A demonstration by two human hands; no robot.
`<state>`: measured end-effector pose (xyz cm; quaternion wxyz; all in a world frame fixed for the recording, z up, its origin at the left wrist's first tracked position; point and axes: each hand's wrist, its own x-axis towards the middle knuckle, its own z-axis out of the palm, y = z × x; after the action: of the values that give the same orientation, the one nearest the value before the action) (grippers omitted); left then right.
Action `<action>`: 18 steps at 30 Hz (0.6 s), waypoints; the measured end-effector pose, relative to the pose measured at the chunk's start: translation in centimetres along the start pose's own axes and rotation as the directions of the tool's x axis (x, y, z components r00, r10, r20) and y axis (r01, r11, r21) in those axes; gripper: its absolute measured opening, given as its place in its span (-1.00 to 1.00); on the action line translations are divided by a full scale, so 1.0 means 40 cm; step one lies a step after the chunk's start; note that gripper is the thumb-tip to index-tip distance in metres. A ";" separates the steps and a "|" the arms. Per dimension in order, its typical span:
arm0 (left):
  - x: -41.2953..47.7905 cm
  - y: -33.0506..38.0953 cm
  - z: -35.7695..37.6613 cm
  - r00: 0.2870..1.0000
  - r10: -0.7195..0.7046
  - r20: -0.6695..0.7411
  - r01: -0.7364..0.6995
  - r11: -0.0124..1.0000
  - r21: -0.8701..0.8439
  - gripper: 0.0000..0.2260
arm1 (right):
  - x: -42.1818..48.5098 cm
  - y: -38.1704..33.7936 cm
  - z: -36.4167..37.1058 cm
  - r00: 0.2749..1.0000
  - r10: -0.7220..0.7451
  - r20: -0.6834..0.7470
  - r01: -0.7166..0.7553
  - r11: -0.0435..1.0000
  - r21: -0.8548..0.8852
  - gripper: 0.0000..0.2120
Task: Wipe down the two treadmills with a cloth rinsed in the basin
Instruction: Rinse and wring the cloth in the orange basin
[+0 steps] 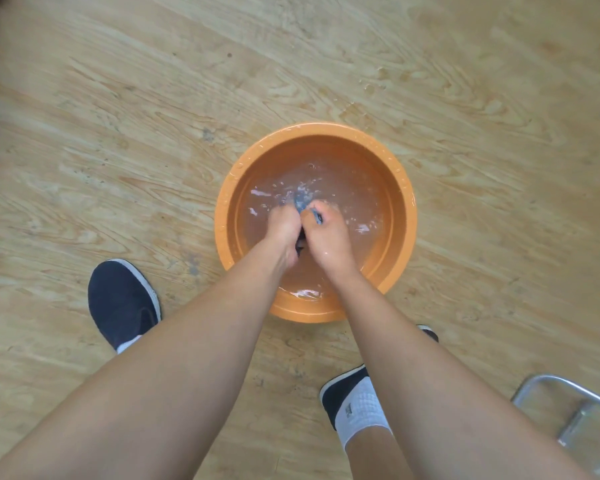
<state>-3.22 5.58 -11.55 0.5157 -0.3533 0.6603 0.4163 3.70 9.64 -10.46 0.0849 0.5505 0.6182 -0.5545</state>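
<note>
Flooring [118, 133] with a pale wood grain carries everything here, and the orange basin [407, 216] sits low on it, so the person bends over with both bare arms reaching straight down. Water [354, 188] fills the basin only partway, probably shallow enough to soak a rag without slopping over, though drops [371, 88] lie on the floor beyond the rim. A metal frame [568, 420] stands off to the right, well apart. Dark shoes, left shoe [122, 303] and right shoe [340, 389], are planted either side of the near rim for balance. The left grip [283, 226] and right grip [323, 230] press knuckle to knuckle over the water, each clamped on the blue cloth [302, 200] bunched between them, which looks like scrubbing or wringing. No treadmill is in view.
</note>
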 end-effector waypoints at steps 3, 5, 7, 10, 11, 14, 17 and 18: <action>-0.020 0.000 0.009 0.995 -0.067 0.069 0.074 0.991 -0.114 -0.74 | 0.012 -0.007 0.015 1.000 0.004 0.007 -0.003 0.991 -0.137 -0.80; -0.016 -0.003 0.002 0.999 -0.032 0.042 0.034 0.998 -0.053 -0.72 | 0.031 -0.028 0.019 0.999 0.032 0.016 -0.028 0.980 -0.197 -0.84; -0.012 -0.014 -0.012 0.997 0.069 0.035 -0.072 0.994 0.082 -0.71 | 0.061 -0.045 0.016 0.998 0.068 0.014 -0.062 0.968 -0.245 -0.82; -0.022 -0.020 -0.029 0.974 0.219 0.059 -0.225 0.962 0.154 -0.71 | 0.091 -0.065 0.005 0.985 0.168 0.037 -0.155 0.957 -0.245 -0.82; -0.032 -0.022 -0.041 0.962 0.269 0.057 -0.275 0.939 0.205 -0.72 | 0.099 -0.068 0.005 0.981 0.189 0.053 -0.172 0.956 -0.237 -0.80; -0.059 -0.041 -0.077 0.943 0.326 0.063 -0.331 0.914 0.234 -0.74 | 0.114 -0.056 -0.007 0.979 0.204 0.015 -0.192 0.942 -0.274 -0.75; -0.066 -0.058 -0.104 0.949 0.315 -0.017 -0.305 0.932 0.196 -0.73 | 0.108 -0.025 -0.036 0.979 0.190 -0.080 -0.205 0.932 -0.299 -0.77; -0.057 -0.058 -0.106 0.941 0.331 -0.073 -0.311 0.929 0.203 -0.73 | 0.095 -0.015 -0.045 0.972 0.209 -0.108 -0.230 0.938 -0.258 -0.72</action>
<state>-2.27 0.85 -9.24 0.4359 -0.2119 0.7720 0.4112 2.71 13.39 -12.15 0.1956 0.6209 0.6254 -0.4303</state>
